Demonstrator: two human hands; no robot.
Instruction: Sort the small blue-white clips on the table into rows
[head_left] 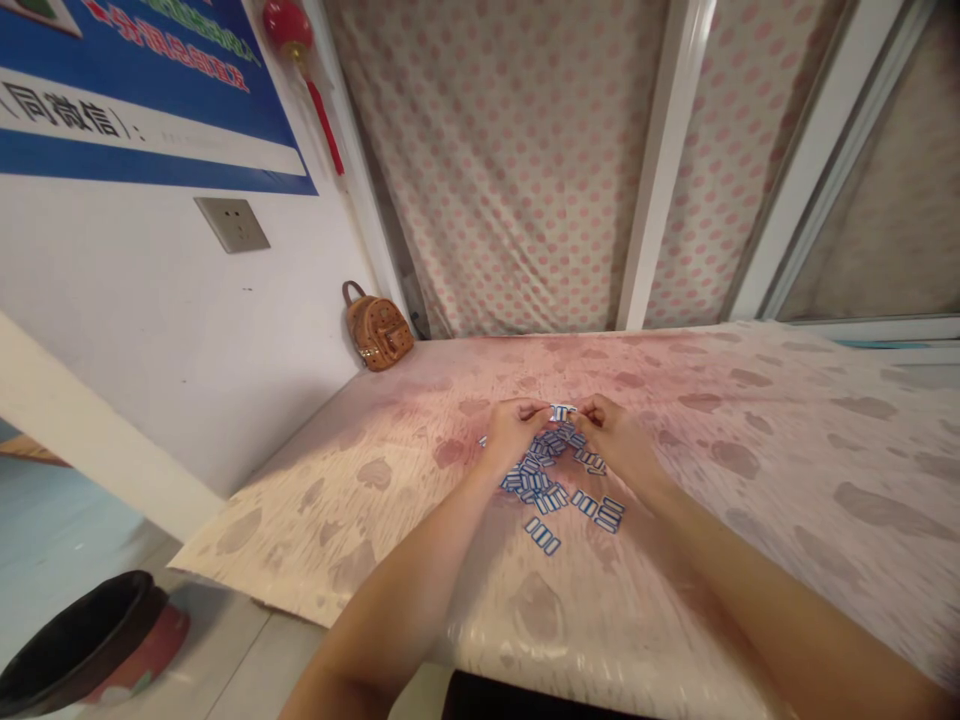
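You have a small blue-and-white piece [562, 412] up between your hands, just beyond the far end of the heap. Your left hand [516, 425] has its thumb and fingers pinched together on the left end of it, and your right hand [609, 425] pinches the right end the same way. Right below and nearer you lies a heap of similar pieces [534, 472], overlapping at odd angles. A few pieces [590, 460] sit just under your right hand, a small group [600, 510] lies to the right of the heap, and a striped row [542, 536] rests apart, closest to you. All of these lie on the patterned tablecloth [540, 610]. At the table's far left corner, a brown mini backpack [384, 332] stands against the wall [262, 310]. Behind the table hangs a dotted curtain [517, 180]; down on your left is a dark-mouthed bin [154, 640].
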